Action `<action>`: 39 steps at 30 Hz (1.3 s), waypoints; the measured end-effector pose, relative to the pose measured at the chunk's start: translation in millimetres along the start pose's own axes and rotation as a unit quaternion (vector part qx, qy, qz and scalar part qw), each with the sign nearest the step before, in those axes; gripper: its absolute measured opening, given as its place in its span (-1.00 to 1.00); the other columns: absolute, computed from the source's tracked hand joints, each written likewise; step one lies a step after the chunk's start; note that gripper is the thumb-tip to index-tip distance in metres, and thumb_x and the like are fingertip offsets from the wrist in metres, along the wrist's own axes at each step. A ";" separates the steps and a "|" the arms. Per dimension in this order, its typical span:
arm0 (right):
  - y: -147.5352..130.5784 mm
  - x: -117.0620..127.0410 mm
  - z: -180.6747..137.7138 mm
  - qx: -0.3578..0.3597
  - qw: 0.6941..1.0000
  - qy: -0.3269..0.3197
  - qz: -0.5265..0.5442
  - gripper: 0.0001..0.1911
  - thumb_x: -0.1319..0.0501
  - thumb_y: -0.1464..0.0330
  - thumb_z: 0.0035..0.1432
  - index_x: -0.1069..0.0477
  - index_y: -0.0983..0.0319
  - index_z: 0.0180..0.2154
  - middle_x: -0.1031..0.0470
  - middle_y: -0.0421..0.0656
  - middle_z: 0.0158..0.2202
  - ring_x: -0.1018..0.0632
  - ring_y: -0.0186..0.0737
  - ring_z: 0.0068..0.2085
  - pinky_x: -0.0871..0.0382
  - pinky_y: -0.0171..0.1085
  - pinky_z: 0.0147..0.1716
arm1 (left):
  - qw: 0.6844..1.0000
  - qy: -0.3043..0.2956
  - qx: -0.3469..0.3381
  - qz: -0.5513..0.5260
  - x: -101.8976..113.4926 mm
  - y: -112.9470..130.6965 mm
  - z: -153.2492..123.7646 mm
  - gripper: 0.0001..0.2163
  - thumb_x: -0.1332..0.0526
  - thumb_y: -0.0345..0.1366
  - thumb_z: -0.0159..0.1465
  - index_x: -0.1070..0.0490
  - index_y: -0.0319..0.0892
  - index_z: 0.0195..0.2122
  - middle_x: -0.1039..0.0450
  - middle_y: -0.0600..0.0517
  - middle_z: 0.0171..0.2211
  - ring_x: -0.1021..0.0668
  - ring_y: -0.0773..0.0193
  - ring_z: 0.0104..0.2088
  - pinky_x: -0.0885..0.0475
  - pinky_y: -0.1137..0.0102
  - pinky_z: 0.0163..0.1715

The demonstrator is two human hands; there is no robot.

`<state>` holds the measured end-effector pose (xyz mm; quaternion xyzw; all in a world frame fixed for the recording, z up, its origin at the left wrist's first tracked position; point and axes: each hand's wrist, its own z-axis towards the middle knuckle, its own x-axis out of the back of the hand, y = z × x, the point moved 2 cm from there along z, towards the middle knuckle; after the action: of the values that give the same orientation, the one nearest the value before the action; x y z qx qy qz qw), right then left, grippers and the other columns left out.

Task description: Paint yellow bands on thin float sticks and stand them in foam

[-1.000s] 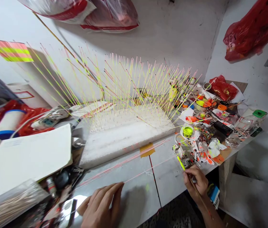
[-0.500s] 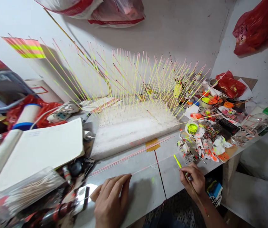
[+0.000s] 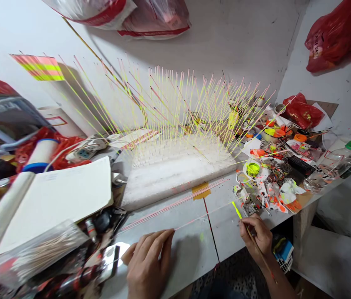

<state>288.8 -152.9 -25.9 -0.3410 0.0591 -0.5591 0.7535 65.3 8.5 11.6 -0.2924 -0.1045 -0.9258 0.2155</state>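
Note:
My left hand (image 3: 147, 265) rests at the near table edge, its fingers pinching a thin pink-painted rod (image 3: 204, 216) that runs across the table. My right hand (image 3: 256, 237) grips a slim wooden-handled paintbrush (image 3: 258, 245), and its neon yellow tip (image 3: 236, 209) meets the rod's far end. Behind them, a white foam block (image 3: 178, 174) bristles with several thin pink and yellow painted sticks (image 3: 175, 104), all leaning at varied angles. An open container of neon yellow paint (image 3: 253, 169) sits just beyond the brush tip.
Paint-spattered jars, scraps and a clear bottle (image 3: 334, 164) crowd the table's right side. An open white notebook (image 3: 57, 199) and a clear bag of thin sticks (image 3: 35, 253) lie at left. Several loose pink rods (image 3: 175, 203) lie by the foam block.
The whole scene has shifted right and up in view as my head moved. My hands stay in nearly the same pose, and the brush tip now sits at the rod's far end.

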 end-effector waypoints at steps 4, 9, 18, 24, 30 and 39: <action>-2.1 0.3 0.0 -0.001 1.000 0.004 0.014 -0.89 -0.23 0.50 0.27 -0.41 0.17 -0.21 -0.46 -0.24 -0.42 -0.41 -0.36 -0.48 -0.38 -0.39 -0.47 | 1.000 0.020 -0.006 -0.001 -0.2 0.8 2.0 -0.92 -0.15 -0.40 0.37 -0.44 -0.19 -0.22 -0.53 0.03 -0.40 -0.54 0.32 -0.40 -0.27 0.38 -0.31; -15.0 -6.4 0.1 0.032 0.999 -0.006 0.036 -0.86 -0.22 0.53 0.26 -0.40 0.18 -0.20 -0.49 -0.23 -0.42 -0.41 -0.34 -0.46 -0.36 -0.38 -0.48 | 1.000 0.017 0.005 -0.004 -0.7 0.7 1.3 -0.92 -0.16 -0.41 0.36 -0.44 -0.19 -0.22 -0.53 0.03 -0.39 -0.55 0.31 -0.39 -0.25 0.37 -0.30; -25.7 -16.8 2.6 0.064 0.997 -0.028 0.033 -0.85 -0.20 0.54 0.27 -0.41 0.20 -0.18 -0.50 -0.22 -0.42 -0.44 -0.34 -0.44 -0.38 -0.38 -0.47 | 0.999 0.016 0.027 -0.018 1.8 5.7 2.1 -0.92 -0.17 -0.44 0.34 -0.45 -0.17 -0.23 -0.53 0.05 -0.40 -0.54 0.32 -0.38 -0.23 0.35 -0.28; -27.5 -16.4 4.7 0.070 0.997 -0.030 0.018 -0.88 -0.21 0.52 0.29 -0.41 0.19 -0.20 -0.51 -0.22 -0.42 -0.48 -0.33 -0.44 -0.38 -0.39 -0.49 | 0.999 0.016 0.037 -0.024 0.6 6.2 -0.5 -0.91 -0.17 -0.44 0.34 -0.45 -0.15 -0.22 -0.54 0.06 -0.38 -0.54 0.32 -0.37 -0.25 0.36 -0.28; -24.1 -15.1 3.2 0.051 0.998 -0.025 0.008 -0.92 -0.22 0.49 0.29 -0.43 0.20 -0.22 -0.46 -0.24 -0.45 -0.42 -0.36 -0.50 -0.37 -0.40 -0.51 | 0.999 0.017 0.033 -0.022 1.3 6.8 0.2 -0.91 -0.17 -0.44 0.34 -0.45 -0.15 -0.23 -0.54 0.05 -0.39 -0.54 0.33 -0.38 -0.24 0.37 -0.28; -20.4 -11.2 -5.4 0.015 0.999 -0.017 0.024 -0.92 -0.23 0.48 0.28 -0.44 0.19 -0.23 -0.46 -0.23 -0.45 -0.41 -0.36 -0.50 -0.39 -0.39 -0.50 | 0.999 0.011 0.037 -0.013 2.2 5.9 -1.0 -0.90 -0.17 -0.42 0.35 -0.45 -0.12 -0.21 -0.56 0.07 -0.38 -0.56 0.33 -0.37 -0.23 0.35 -0.26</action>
<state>265.8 -148.4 -21.4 -0.3375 0.0459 -0.5359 0.7725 66.0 2.2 12.4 -0.2723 -0.1400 -0.9273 0.2155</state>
